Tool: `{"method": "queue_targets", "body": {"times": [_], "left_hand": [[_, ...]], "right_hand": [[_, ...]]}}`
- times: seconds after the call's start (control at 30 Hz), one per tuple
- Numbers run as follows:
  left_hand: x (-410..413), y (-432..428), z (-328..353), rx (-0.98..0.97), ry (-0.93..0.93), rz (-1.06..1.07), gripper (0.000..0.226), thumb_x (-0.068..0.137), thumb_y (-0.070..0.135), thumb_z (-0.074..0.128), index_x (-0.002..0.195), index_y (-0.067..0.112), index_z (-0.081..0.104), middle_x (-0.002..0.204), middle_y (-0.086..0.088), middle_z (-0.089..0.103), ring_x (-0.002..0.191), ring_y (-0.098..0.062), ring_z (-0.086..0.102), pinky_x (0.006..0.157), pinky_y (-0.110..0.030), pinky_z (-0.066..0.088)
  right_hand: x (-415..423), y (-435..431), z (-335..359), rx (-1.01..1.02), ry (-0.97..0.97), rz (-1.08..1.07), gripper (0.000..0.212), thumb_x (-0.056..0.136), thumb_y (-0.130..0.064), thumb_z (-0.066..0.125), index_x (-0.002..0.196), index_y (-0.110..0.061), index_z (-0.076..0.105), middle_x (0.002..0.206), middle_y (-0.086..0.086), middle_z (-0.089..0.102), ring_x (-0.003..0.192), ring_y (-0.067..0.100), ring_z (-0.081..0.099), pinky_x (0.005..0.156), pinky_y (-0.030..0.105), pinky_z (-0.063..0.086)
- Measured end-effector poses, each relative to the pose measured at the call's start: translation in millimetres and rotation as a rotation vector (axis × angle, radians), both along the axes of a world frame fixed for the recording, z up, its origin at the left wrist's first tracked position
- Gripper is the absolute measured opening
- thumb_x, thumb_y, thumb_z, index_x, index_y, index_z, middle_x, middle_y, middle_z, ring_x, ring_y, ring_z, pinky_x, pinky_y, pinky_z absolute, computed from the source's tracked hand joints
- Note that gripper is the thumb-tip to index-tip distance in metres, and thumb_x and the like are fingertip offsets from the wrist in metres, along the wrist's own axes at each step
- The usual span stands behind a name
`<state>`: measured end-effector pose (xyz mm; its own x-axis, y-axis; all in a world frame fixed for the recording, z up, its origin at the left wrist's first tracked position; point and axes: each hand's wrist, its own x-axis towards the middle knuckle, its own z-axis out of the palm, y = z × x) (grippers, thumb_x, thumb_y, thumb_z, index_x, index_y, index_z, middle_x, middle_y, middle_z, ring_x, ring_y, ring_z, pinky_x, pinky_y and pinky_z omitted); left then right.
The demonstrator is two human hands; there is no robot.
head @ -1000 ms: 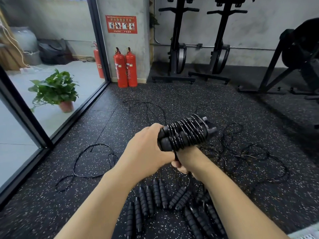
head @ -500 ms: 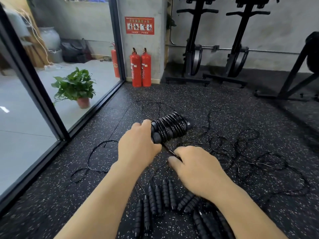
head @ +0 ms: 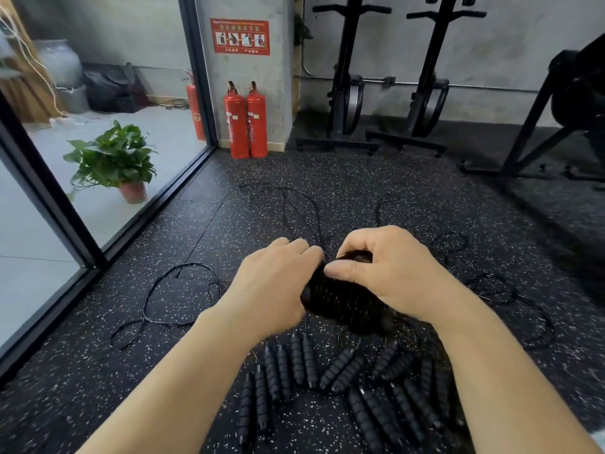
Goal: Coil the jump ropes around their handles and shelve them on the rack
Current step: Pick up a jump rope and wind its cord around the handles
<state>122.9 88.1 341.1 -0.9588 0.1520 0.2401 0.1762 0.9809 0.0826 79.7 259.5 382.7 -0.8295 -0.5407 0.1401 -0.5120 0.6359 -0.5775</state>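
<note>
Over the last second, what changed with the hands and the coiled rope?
The right hand rose from under the coiled jump rope, where it pinched the cord, and now curls over its far end. The bundle dropped lower. The left hand keeps gripping its left end. The spare handles and loose ropes on the floor lie unchanged.

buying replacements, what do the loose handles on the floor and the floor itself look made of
Loose handles: probably matte black foam or soft rubber; ribbed rings, no glare. Floor: probably rubber gym tiling; black with pale flecks, a seam line showing.
</note>
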Motion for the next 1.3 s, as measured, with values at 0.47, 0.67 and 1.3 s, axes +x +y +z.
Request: {"method": "queue_targets", "body": {"times": [0.47,0.67,1.3], "left_hand": [[17,8,18,0.532,-0.216,-0.27,0.025,0.073,0.015,0.074,0.091,0.019,0.057,0.085,0.006,0.059,0.079,-0.011,0.056,0.069,-0.032,0.047],[17,4,18,0.81,-0.274,-0.19,0.065,0.069,-0.001,0.075,0.117,0.031,0.044,0.085,0.005,0.061,0.06,-0.003,0.053,0.052,-0.018,0.04],[7,-17,21,1.834,-0.387,0.279,0.016,0.076,-0.003,0.05,0.09,0.006,0.051,0.071,-0.006,0.054,0.049,-0.011,0.044,0.035,-0.015,0.027]], "right_hand": [[-31,25,-36,-0.497,-0.754,0.213,0.038,0.074,-0.051,0.075,0.08,-0.014,0.067,0.067,-0.002,0.061,0.058,0.01,0.054,0.055,0.019,0.046],[-37,10,-59,-0.85,-1.091,0.186,0.011,0.079,-0.021,0.067,0.071,-0.014,0.07,0.07,0.002,0.064,0.053,0.009,0.06,0.049,0.02,0.05],[11,-45,-50,-0.621,-0.376,-0.031,0.038,0.101,-0.037,0.04,0.095,-0.006,0.062,0.075,0.015,0.065,0.052,0.024,0.058,0.044,0.027,0.04]]}}
